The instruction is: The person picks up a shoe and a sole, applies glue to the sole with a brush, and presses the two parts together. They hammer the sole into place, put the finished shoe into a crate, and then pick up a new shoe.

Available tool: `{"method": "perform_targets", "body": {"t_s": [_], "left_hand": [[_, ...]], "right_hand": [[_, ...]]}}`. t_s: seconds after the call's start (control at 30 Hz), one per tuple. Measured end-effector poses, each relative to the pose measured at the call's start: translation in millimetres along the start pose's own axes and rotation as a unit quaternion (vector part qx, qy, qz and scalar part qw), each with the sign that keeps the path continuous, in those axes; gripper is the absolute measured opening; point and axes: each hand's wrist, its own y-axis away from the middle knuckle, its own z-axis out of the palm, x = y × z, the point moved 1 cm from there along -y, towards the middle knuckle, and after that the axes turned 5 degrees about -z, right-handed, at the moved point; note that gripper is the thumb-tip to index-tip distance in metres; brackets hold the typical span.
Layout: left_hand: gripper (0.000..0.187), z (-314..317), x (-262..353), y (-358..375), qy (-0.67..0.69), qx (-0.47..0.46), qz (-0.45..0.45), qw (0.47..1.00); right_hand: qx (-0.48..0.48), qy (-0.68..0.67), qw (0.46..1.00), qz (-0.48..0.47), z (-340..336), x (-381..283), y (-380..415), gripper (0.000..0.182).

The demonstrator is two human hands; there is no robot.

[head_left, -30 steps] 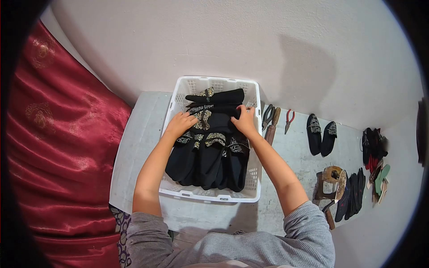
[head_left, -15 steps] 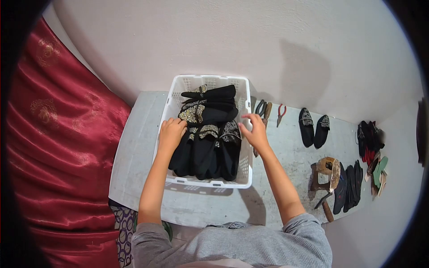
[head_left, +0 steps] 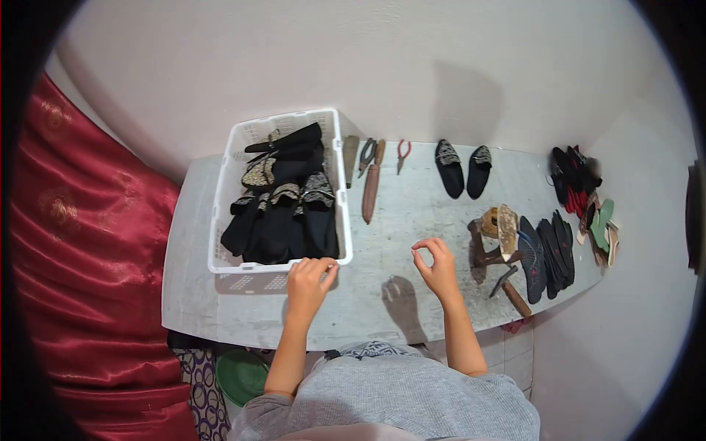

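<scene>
A white plastic basket (head_left: pixel 347 220) stands on the left part of the table, filled with black shoe uppers (head_left: pixel 276 231) that carry gold and silver glittery trim. My left hand (head_left: pixel 307 288) is at the basket's front rim near its right corner, fingers bent over the edge. Over the bare tabletop to the right of the basket hovers my right hand (head_left: pixel 440 270), its thumb and forefinger curved with a gap between them and nothing held. A pair of black loafers (head_left: pixel 450 170) with patterned trim stands at the table's back.
Behind the right hand lie pliers (head_left: pixel 366 158), a sheathed knife (head_left: pixel 371 187) and red-handled pincers (head_left: pixel 402 156). At right are a shoemaker's stand (head_left: pixel 506 231), a hammer (head_left: pixel 512 295), dark soles (head_left: pixel 557 253) and piled shoe parts (head_left: pixel 604 224). A red curtain (head_left: pixel 95 257) hangs at left.
My left hand has moved from the uppers to the basket's front rim. My right hand has left the basket's right side. The basket sits slightly farther left and turned; the view has shifted right.
</scene>
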Motion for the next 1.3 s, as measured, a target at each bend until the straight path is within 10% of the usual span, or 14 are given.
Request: {"method": "perform_targets", "body": {"t_s": [0.7, 1.07, 1.3], "left_hand": [[0.019, 312.4, 122.0, -99.4, 0.133, -0.22, 0.002, 0.966], [0.06, 418.7, 116.1, -158.3, -0.108, -0.334, -0.005, 0.936], [0.024, 407.3, 131.8, -140.3, -0.151, -0.234, 0.034, 0.96]], "right_hand": [[0.071, 0.042, 0.994, -0.067, -150.3, 175.0, -27.5, 0.01], [0.088, 0.068, 0.99, -0.084, -150.7, 179.6, -29.0, 0.015], [0.082, 0.064, 0.991, -0.08, -150.7, 178.9, -28.2, 0.016]]}}
